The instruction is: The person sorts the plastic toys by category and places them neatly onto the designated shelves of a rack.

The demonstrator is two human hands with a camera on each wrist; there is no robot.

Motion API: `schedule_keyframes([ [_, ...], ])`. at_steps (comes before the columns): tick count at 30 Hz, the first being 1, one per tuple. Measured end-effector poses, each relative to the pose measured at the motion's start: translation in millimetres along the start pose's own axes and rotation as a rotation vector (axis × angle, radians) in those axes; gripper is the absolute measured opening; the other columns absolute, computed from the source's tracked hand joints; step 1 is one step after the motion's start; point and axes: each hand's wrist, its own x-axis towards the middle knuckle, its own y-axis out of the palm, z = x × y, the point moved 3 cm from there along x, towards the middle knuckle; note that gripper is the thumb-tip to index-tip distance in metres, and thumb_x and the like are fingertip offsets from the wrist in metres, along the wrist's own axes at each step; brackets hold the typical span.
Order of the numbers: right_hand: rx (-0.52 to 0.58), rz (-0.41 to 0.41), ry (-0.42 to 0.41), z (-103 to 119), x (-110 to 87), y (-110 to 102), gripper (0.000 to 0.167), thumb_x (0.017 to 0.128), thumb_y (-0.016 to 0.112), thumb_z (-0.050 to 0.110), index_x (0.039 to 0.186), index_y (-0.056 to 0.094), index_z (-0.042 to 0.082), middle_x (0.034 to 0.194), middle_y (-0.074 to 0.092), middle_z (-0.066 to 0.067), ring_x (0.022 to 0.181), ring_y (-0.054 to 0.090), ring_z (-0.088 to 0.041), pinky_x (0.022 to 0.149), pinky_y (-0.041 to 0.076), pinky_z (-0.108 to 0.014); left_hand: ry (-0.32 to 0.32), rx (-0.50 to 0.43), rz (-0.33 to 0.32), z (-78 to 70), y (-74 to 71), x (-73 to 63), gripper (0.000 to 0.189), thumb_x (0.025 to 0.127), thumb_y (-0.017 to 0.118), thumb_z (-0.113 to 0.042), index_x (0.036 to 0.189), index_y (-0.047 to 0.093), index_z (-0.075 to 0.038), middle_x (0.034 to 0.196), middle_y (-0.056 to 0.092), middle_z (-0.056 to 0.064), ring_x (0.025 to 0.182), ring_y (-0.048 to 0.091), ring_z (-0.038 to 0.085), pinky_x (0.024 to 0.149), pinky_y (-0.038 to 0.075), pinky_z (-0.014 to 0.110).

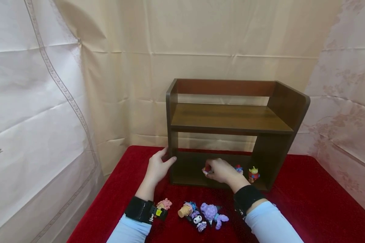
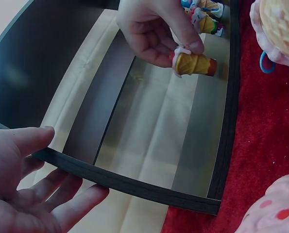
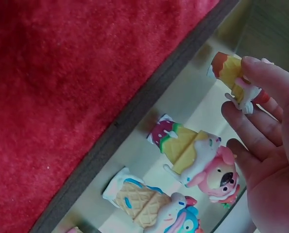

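My right hand (image 1: 222,170) is inside the lower compartment of a brown wooden shelf (image 1: 231,116). Between thumb and fingers it pinches a small ice-cream-cone figurine (image 2: 195,64), yellow with a red-brown tip and white drips, tilted close over the bottom board. My left hand (image 1: 159,165) holds the shelf's left side panel (image 2: 125,187), thumb on the inner side and fingers on the outer. Beside the right hand, a cone figurine with a pink bear head (image 3: 183,148) and a waffle-cone figurine with blue drips (image 3: 142,204) lie across the right wrist view.
A green alien figurine (image 1: 253,174) stands at the compartment's right. On the red cloth (image 1: 121,189) before the shelf lie a pink figurine (image 1: 165,203), a cone figurine (image 1: 185,210), a black-and-white figurine (image 1: 197,220) and a purple figurine (image 1: 209,211). Curtains (image 1: 200,40) hang behind.
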Motion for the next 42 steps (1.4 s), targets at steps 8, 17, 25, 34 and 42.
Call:
schedule_keyframes([
  [8, 0.010, 0.003, 0.020, -1.9, 1.3, 4.9, 0.018, 0.087, 0.081, 0.018, 0.095, 0.066, 0.012, 0.081, 0.062, 0.003, 0.069, 0.056, -0.011, 0.063, 0.051, -0.034, 0.016, -0.007, 0.002, -0.7, -0.4, -0.8, 0.060, 0.096, 0.072, -0.020, 0.150, 0.050, -0.004, 0.144, 0.057, 0.017, 0.127, 0.058, 0.035, 0.098, 0.052, 0.051],
  [17, -0.086, -0.011, -0.019, 1.0, 0.6, -0.6, 0.022, 0.084, 0.085, 0.023, 0.093, 0.067, 0.013, 0.080, 0.063, 0.004, 0.075, 0.061, -0.016, 0.081, 0.052, -0.042, 0.021, 0.006, -0.004, -2.3, -1.9, -1.7, 0.059, 0.096, 0.072, -0.019, 0.149, 0.052, -0.004, 0.142, 0.059, 0.018, 0.125, 0.059, 0.036, 0.097, 0.053, 0.051],
  [25, -0.144, 0.034, -0.027, 1.4, 0.5, -13.1, 0.027, 0.083, 0.083, 0.019, 0.105, 0.070, 0.010, 0.092, 0.071, -0.002, 0.092, 0.067, -0.026, 0.105, 0.038, -0.060, 0.008, 0.000, -0.001, -2.3, -1.1, -1.3, 0.060, 0.095, 0.072, -0.021, 0.149, 0.051, -0.005, 0.143, 0.058, 0.016, 0.126, 0.059, 0.034, 0.098, 0.052, 0.050],
  [34, -0.139, 0.057, -0.007, 2.0, 0.9, -13.3, 0.018, 0.087, 0.080, 0.019, 0.103, 0.073, 0.013, 0.095, 0.072, -0.002, 0.095, 0.067, -0.028, 0.105, 0.030, -0.070, 0.008, 0.003, 0.000, -0.9, -1.4, -0.5, 0.059, 0.095, 0.072, -0.021, 0.149, 0.052, -0.005, 0.142, 0.059, 0.017, 0.125, 0.059, 0.034, 0.097, 0.053, 0.050],
  [42, -0.171, 0.074, 0.042, 2.2, 2.7, -11.5, 0.027, 0.086, 0.082, 0.032, 0.103, 0.072, 0.014, 0.082, 0.067, 0.005, 0.091, 0.066, -0.026, 0.107, 0.025, -0.073, 0.014, -0.001, 0.001, -0.8, -0.6, 0.6, 0.060, 0.095, 0.072, -0.020, 0.149, 0.051, -0.005, 0.142, 0.058, 0.017, 0.126, 0.059, 0.034, 0.097, 0.053, 0.050],
])
